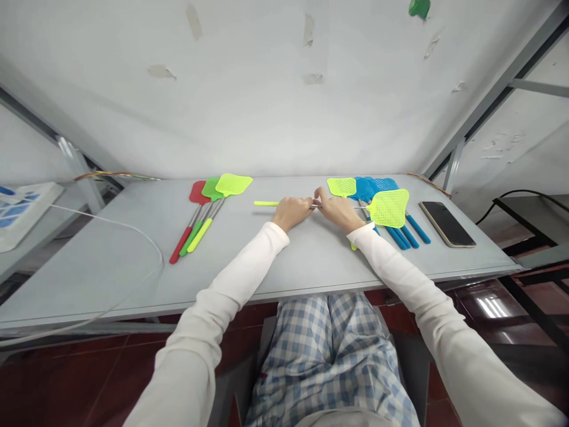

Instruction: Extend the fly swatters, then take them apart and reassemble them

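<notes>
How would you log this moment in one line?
left hand: holding yellow swatter | right hand: holding same swatter | phone: on table

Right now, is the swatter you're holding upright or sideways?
Sideways: its yellow handle points left, its mesh head right.

The left hand (pixel 293 212) and right hand (pixel 336 210) hid the middle of the held yellow swatter (pixel 390 207). Beneath the right hand, another yellow swatter (pixel 341 187) had its shaft covered. Beyond that hand's outer side, the blue swatters (pixel 418 228) overlapped, seemingly too layered to count surely. Far left of both hands, the picture's edge cut off a white object with blue patches (pixel 27 206).
</notes>
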### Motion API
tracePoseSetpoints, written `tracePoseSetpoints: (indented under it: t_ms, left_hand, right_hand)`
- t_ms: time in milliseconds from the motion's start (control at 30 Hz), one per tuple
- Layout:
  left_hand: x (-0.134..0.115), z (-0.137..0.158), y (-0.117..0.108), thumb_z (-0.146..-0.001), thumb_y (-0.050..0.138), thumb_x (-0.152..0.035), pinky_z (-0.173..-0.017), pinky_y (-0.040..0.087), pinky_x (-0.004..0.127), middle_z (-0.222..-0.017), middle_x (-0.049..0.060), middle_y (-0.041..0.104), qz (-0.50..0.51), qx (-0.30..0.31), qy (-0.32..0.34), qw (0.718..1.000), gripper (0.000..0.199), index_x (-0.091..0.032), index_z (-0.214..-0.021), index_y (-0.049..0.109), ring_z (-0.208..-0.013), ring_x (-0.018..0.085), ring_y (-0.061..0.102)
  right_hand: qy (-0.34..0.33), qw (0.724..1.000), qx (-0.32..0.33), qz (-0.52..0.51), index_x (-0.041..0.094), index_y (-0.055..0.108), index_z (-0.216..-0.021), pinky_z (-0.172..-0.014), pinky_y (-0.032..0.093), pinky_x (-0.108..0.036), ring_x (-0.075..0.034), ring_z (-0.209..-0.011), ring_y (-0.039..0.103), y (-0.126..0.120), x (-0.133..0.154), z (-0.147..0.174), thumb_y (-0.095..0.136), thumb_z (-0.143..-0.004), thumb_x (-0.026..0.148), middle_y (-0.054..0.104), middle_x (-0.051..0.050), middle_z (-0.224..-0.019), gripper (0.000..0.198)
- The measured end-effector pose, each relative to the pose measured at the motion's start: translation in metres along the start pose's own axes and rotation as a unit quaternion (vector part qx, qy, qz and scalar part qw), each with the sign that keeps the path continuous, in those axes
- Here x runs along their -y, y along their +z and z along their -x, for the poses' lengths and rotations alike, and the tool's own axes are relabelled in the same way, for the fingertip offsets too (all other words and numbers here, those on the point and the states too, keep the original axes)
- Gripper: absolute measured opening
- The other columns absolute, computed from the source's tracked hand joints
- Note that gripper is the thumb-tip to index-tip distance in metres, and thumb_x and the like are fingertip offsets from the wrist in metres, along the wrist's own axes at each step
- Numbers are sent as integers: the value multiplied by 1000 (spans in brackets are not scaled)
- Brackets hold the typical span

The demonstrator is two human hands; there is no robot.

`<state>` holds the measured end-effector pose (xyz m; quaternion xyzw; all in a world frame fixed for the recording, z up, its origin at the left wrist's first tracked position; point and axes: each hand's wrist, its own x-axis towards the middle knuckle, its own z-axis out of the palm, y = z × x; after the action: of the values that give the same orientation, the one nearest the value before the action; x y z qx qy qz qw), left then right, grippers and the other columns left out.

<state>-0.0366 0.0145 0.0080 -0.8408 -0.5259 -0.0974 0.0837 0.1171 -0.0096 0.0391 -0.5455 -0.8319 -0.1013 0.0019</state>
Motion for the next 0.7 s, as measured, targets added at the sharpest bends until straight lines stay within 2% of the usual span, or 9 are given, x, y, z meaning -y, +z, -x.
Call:
tracePoseSetpoints:
  t_ms: [167, 300, 433, 567, 700]
  left_hand:
    - [32, -4, -1, -96, 33, -42, -63, 38, 32, -82, 19, 73, -5, -47, -38, 998, 49, -15, -91, 73, -78, 26, 69]
    - [84, 6, -10, -92, 34, -42, -61, 34, 32, -74, 17, 71, -13, -86, -119, 989, 48, -17, -80, 73, -73, 25, 66]
    - [130, 21, -20, -89, 35, -44, -60, 29, 33, -60, 13, 63, -33, -114, -187, 975, 48, -18, -68, 69, -68, 25, 61]
    - [153, 34, -19, -89, 35, -42, -60, 25, 33, -49, 7, 48, -51, -122, -225, 965, 46, -19, -66, 66, -63, 21, 52]
    - [170, 45, -15, -88, 38, -40, -61, 24, 32, -45, 3, 37, -56, -132, -259, 955, 41, -19, -68, 67, -61, 19, 47]
  right_hand:
    - [29, 1000, -5, 2, 16, 41, -124, -65, 35, -28, -25, -71, 66, 7, -22, -7, 20, -101, 31, 71, -12, -80, 35]
    - [98, 994, -38, 25, 11, 42, -126, -62, 32, -28, -25, -67, 64, 11, -66, -1, 17, -101, 34, 68, -13, -74, 42]
    - [128, 988, -75, 53, 12, 43, -125, -61, 27, -28, -24, -66, 62, 12, -98, 4, 16, -101, 35, 67, -12, -73, 43]
    - [150, 982, -94, 59, 10, 44, -124, -61, 26, -28, -22, -65, 60, 12, -114, 8, 15, -101, 40, 66, -13, -72, 47]
    - [213, 969, -111, 61, 10, 45, -124, -61, 26, -28, -23, -67, 59, 16, -138, 20, 11, -100, 43, 66, -14, -73, 52]
